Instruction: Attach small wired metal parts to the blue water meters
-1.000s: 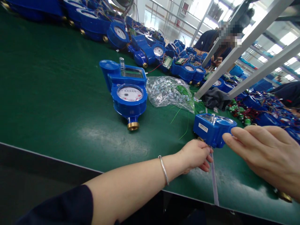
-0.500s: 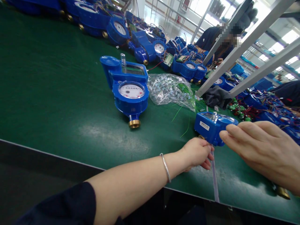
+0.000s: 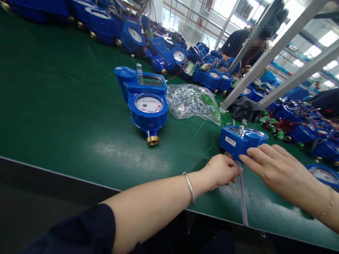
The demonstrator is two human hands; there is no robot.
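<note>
A blue water meter (image 3: 233, 143) with a barcode label stands on the green table, with its label side towards me. My left hand (image 3: 222, 172), a silver bangle on its wrist, is closed at the meter's lower front edge, its fingers drawn together. On the near right side of the meter is my right hand (image 3: 275, 164), closed, thumb and fingers meeting at the meter's lower corner. Whatever lies between the fingers of either hand is hidden or too small to name. A second blue water meter (image 3: 149, 116) rests to the left, its dial up and its brass thread towards me.
A clear plastic bag (image 3: 193, 104) with small parts and green wires lies behind the meters. Many blue meters (image 3: 134, 37) line the back. Grey metal posts (image 3: 275, 53) rise at the right, with a person (image 3: 233, 44) beyond. Another meter (image 3: 323, 174) sits at the right edge.
My right hand has moved left and closer to my left hand, baring a meter at the right edge. The left hand's fingers have drawn in.
</note>
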